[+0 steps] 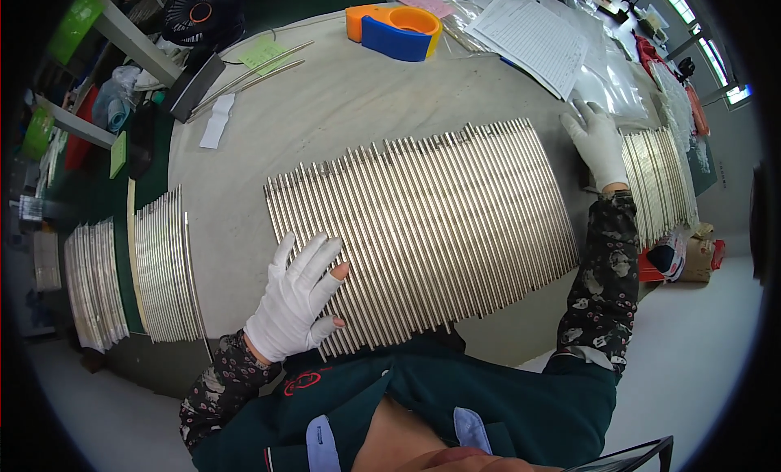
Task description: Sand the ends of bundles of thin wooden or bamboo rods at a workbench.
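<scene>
A wide row of thin silver metal rods [423, 228] lies side by side across the middle of the table, their far ends slightly uneven. My left hand [297, 297], in a white glove with the thumb and one fingertip bare, rests flat on the row's left end, fingers spread. Beyond the right end of the row, my right hand [596, 143], also gloved in white, reaches forward with its fingers apart. It is beside a clear plastic bag [614, 86] and a bundle of rods [655, 179] at the table's right edge. Nothing shows in its grasp.
More rod bundles [167, 265] stand at the left edge. An orange and blue tape dispenser [399, 34], printed sheets [533, 41] and plastic bags lie along the far side. Far left are a few loose rods [252, 75], a white paper strip [217, 121] and a black fan [202, 15].
</scene>
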Motion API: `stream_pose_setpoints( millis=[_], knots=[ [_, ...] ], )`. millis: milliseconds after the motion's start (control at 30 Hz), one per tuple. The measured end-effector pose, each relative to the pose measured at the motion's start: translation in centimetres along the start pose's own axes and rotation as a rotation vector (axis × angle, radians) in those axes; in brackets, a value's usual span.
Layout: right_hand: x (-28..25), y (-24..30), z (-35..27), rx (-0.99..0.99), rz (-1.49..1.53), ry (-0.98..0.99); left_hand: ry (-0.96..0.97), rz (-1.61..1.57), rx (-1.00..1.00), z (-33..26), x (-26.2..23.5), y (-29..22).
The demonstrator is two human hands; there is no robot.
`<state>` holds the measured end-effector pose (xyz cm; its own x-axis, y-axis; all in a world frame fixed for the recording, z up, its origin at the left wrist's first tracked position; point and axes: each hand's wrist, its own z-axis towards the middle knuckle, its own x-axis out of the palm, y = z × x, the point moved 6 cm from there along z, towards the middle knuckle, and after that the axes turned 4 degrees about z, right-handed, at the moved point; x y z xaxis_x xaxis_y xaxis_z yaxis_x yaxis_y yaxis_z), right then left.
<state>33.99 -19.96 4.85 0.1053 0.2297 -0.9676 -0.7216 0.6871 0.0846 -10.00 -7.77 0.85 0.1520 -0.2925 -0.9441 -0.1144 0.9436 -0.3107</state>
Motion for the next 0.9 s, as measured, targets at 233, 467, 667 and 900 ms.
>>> stream_pose_setpoints(
  millis=[233, 467, 667, 900],
  knots=[
    [0.2, -2.1, -5.3, 0.314, -0.230, 0.112, -0.132, 0.146, 0.035, 9.8, -4.9, 1.9],
    [0.2, -3.3, -7.4, 0.178, -0.060, -0.216, -0.158, -0.199, -0.139, 20.3, -0.8, 6.4],
    [-4.4, 9.5, -17.1, -0.146, 0.327, -0.114, -0.150, -0.028, -0.247, 21.0, 0.4, 6.4],
    [-3.1, 10.8, -23.5, -0.154, 0.385, 0.019, -0.054, 0.033, -0.258, 21.9, 0.8, 5.4]
  ],
)
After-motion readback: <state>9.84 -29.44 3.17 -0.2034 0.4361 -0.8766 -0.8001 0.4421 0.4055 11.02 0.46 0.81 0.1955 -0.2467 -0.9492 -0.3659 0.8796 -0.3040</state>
